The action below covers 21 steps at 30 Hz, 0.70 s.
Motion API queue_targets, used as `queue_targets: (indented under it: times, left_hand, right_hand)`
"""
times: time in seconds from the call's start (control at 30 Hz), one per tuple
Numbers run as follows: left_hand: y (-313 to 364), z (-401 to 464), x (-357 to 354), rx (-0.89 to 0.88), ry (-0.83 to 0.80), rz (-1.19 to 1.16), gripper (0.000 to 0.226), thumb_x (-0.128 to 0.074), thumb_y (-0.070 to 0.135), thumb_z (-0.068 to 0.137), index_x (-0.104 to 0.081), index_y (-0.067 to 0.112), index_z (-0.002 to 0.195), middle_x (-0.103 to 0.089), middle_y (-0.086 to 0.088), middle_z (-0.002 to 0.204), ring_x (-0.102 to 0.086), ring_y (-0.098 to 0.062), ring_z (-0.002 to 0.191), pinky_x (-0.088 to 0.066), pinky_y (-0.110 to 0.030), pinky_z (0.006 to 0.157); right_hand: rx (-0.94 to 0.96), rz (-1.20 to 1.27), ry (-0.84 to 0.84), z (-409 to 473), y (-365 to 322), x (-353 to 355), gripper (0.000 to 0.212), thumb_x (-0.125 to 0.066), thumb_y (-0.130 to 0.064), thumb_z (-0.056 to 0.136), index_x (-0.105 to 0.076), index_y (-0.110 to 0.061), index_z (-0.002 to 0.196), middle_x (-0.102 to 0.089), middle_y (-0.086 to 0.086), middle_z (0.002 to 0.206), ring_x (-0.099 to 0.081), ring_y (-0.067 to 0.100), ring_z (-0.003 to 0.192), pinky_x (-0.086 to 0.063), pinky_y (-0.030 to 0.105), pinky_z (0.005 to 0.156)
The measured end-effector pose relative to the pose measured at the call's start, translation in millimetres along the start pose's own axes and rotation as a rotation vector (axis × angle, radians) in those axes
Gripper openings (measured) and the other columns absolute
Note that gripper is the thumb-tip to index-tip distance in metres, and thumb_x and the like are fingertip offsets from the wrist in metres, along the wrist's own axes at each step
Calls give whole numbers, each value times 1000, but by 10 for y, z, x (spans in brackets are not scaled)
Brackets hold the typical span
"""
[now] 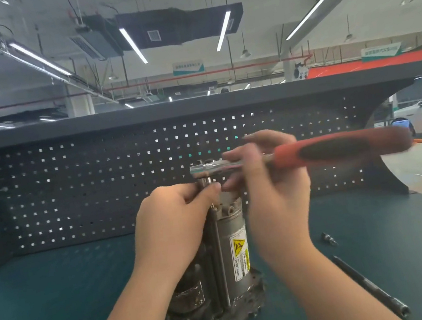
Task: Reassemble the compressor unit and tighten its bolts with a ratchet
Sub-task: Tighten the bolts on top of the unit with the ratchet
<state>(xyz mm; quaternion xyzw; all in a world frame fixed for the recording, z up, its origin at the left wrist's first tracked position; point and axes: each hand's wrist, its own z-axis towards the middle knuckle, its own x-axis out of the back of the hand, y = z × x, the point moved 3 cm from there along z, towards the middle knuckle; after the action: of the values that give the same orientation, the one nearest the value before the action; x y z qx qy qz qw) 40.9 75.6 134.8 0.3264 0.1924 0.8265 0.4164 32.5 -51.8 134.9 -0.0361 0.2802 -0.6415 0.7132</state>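
Above the compressor (pixel 227 254), ratchet (pixel 300 152) in right hand (pixel 268 178)

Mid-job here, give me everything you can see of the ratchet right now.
The ratchet lies roughly level above the upright compressor. Its chrome head, at the left end, sits over a socket that the left hand pinches. A metal shank leads to a red handle with a black inlay, pointing right and motion-blurred. The right hand grips it at the shank, near the head.

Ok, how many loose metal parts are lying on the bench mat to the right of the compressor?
2: a small fitting farther back, and a long dark rod nearer the front edge. The arms may hide others.
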Motion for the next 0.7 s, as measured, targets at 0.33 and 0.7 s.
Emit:
queue_targets:
  times: [0.33, 0.7]
  left_hand:
    - [1, 9, 5, -25, 10, -16, 28, -56, 44, 83, -67, 33, 60, -67, 19, 58, -63, 1, 62, -45, -18, 56]
    - [-27, 10, -26, 11, 17, 3, 22, -64, 47, 85, -76, 31, 75, -69, 15, 61, -64, -7, 66, -53, -30, 63]
  right_hand:
    - [239, -97, -64, -50, -33, -24, 16, -66, -22, 88, -56, -34, 86, -64, -3, 79, -62, 7, 67, -49, 18, 65]
    - [-376, 489, 203, 98, 122, 139, 10, -50, -16, 101, -52, -13, 91, -71, 6, 79, -57, 11, 50, -47, 20, 48]
